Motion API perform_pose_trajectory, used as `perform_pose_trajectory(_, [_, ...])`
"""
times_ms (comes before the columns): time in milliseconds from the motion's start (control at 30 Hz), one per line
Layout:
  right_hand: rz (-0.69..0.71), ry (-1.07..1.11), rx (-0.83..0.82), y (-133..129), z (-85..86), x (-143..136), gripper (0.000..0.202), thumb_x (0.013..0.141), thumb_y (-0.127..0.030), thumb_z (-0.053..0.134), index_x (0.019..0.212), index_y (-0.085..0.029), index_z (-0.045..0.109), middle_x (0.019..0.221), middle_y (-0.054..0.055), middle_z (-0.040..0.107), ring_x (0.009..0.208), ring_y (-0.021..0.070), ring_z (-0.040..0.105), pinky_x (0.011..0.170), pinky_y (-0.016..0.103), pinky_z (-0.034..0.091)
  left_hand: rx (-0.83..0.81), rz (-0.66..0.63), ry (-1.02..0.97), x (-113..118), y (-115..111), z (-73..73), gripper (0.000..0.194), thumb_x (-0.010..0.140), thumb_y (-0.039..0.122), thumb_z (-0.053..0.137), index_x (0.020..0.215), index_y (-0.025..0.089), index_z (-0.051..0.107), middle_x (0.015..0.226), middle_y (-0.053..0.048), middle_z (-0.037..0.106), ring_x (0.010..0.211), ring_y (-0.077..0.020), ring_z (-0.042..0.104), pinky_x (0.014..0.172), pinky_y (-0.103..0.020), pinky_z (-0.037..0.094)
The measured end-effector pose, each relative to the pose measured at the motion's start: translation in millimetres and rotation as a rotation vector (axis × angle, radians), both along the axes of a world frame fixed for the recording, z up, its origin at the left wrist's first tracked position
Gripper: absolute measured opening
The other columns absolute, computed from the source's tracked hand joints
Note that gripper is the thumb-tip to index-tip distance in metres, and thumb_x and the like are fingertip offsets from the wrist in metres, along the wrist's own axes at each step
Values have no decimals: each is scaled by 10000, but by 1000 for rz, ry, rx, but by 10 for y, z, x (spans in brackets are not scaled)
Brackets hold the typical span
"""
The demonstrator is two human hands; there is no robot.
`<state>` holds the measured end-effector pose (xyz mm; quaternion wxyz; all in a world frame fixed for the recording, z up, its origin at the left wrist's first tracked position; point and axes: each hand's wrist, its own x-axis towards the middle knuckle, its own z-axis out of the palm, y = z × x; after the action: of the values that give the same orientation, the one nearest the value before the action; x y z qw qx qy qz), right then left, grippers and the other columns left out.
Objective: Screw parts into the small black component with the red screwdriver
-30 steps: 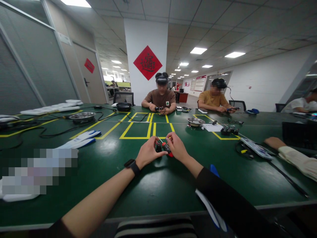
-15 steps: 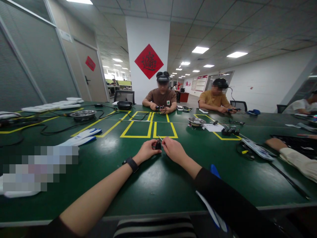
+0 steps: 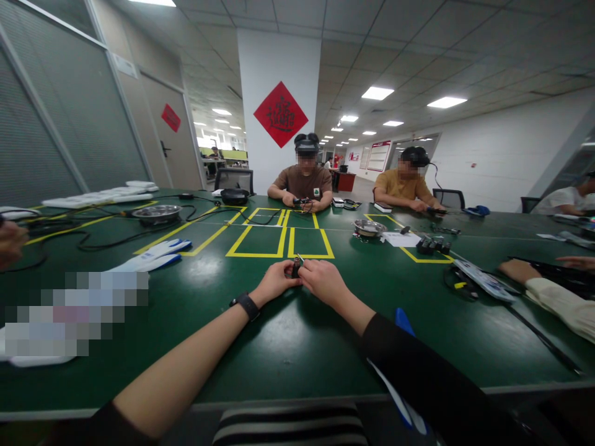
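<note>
Over the green table (image 3: pixel 223 347), both my hands meet near the yellow tape marks. My left hand (image 3: pixel 276 282) is closed around a small black part (image 3: pixel 295 267), held upright between thumb and fingers. From the other side my right hand (image 3: pixel 320 279) pinches a thin metal rod (image 3: pixel 300 257) whose tip shows above the black part. The rest of the rod is hidden by my fingers, so its kind is unclear. The right fingertips seem to touch the black part.
White-and-blue gloves (image 3: pixel 151 255) lie at left, another glove (image 3: pixel 397 396) under my right forearm. Metal bowls (image 3: pixel 369 228) (image 3: pixel 157 214), black blocks (image 3: pixel 432 246) and cables lie further off. A co-worker (image 3: pixel 304 176) sits opposite; others sit at right, and a hand (image 3: pixel 12 244) shows at far left.
My right hand has moved slightly left, closer against the black part, and less of the rod shows. Another person's hand has come into view at the far left.
</note>
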<state>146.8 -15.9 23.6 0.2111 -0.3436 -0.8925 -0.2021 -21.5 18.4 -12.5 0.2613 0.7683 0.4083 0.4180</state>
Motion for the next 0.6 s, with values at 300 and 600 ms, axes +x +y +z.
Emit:
perform_pose_trajectory(300, [-101, 148, -137, 44, -40, 63, 121, 841, -286, 518, 819, -213, 612, 845, 14, 596, 804, 152, 535, 695, 259, 344, -13, -9, 27, -3, 0, -22, 337, 607, 338, 713, 857, 145, 597, 800, -13, 638, 707, -146, 571, 652, -255, 454])
perform_pose_trajectory(600, [-186, 427, -265, 57, -64, 101, 102, 820, -297, 520, 843, -208, 564, 848, 4, 572, 789, 130, 519, 675, 225, 359, 130, 11, 73, 20, -33, -9, 638, 592, 395, 726, 1142, 175, 492, 1056, -71, 585, 904, -199, 572, 772, -332, 481])
